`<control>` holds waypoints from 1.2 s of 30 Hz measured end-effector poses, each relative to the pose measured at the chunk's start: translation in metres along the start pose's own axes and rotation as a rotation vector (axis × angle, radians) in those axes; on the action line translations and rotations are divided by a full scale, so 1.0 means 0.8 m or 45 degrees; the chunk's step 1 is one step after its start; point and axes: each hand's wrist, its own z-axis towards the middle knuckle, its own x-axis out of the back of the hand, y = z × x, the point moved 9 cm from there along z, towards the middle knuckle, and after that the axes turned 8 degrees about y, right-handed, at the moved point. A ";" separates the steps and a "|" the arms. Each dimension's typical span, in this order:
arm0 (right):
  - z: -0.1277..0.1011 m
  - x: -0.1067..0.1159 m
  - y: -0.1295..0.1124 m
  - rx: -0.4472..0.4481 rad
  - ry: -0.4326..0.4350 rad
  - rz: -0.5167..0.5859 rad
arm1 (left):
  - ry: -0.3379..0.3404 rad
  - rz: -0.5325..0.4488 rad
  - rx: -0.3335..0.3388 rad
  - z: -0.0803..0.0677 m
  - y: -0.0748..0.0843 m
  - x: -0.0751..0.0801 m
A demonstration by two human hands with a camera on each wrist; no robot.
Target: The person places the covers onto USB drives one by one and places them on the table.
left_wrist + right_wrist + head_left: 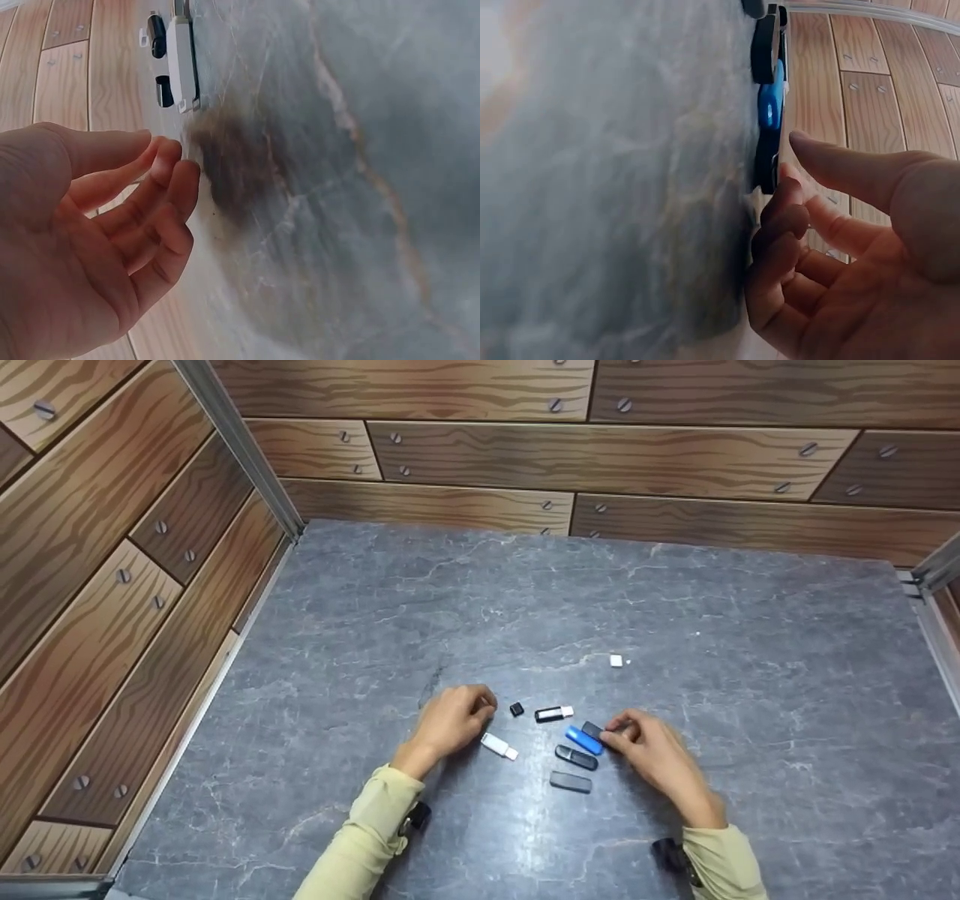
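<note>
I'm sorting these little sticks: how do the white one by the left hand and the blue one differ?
The white stick shows a narrower end piece; the blue stick shows none. The white stick lies apart, while the blue stick lies among dark ones. Both rest on the grey tabletop.

I'm counting five USB sticks (496, 745), one partly hidden dark piece (592, 728), one little black block (517, 709), one little white block (616, 661)!
</note>
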 end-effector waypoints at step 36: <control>0.067 -0.057 -0.101 0.042 -0.007 -0.643 | -0.205 0.198 -0.228 0.025 0.033 -0.036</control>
